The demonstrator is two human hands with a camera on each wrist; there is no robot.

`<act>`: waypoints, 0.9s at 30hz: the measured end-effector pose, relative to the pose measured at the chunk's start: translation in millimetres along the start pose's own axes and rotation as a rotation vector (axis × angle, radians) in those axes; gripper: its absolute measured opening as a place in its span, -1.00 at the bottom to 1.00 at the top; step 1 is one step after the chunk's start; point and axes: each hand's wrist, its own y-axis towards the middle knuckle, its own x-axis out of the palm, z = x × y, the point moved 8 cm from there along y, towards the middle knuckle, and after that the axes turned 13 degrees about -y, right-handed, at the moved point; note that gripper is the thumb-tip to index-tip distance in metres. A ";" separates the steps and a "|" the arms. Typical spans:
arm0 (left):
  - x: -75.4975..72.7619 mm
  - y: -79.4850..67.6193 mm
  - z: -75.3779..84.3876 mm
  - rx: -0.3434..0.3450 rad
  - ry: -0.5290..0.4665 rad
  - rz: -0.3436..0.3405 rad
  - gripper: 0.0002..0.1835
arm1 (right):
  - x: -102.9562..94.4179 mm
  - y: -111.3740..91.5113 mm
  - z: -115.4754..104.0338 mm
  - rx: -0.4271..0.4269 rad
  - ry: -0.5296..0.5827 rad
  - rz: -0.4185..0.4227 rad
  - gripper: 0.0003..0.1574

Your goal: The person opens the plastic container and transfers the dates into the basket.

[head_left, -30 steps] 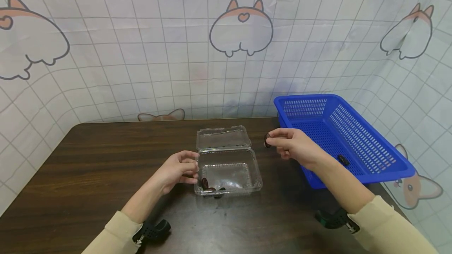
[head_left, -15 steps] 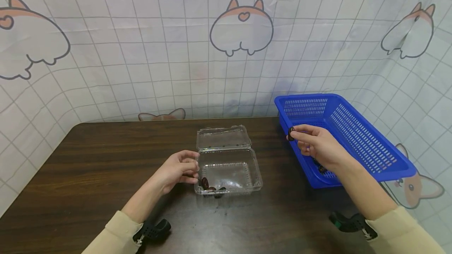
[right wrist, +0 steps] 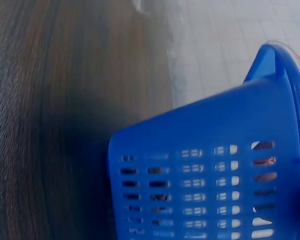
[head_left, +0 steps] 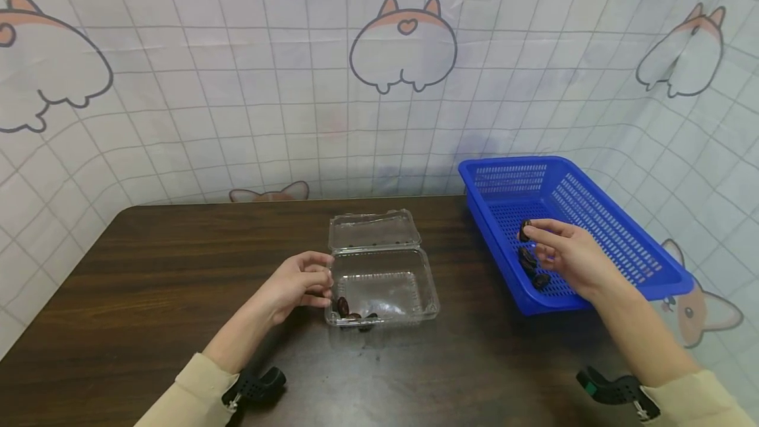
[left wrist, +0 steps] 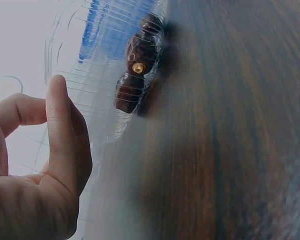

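Observation:
In the head view my right hand pinches a dark brown date between thumb and fingers, above the blue plastic basket. More dates lie in the basket below that hand. My left hand grips the left rim of a clear plastic clamshell box, whose lid is folded back. A few wrinkled dates rest in the box's near left corner. In the right wrist view the basket's slotted wall hides most of the right hand.
Both things stand on a dark wood table, the basket at its right side. A white gridded cloth with cartoon dogs hangs behind and beside the table.
My right hand has moved right, from between box and basket to over the basket, carrying the date. The left hand and the box have stayed where they were.

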 end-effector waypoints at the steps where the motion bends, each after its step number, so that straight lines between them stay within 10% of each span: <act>1: -0.1 0.0 0.0 0.001 0.001 -0.001 -0.43 | -1.9 -0.3 0.9 0.003 -0.004 0.002 -0.90; 27: 0.0 -0.2 0.7 0.001 -0.014 -0.012 -0.43 | -2.3 -0.7 4.7 0.061 -0.218 -0.012 -0.71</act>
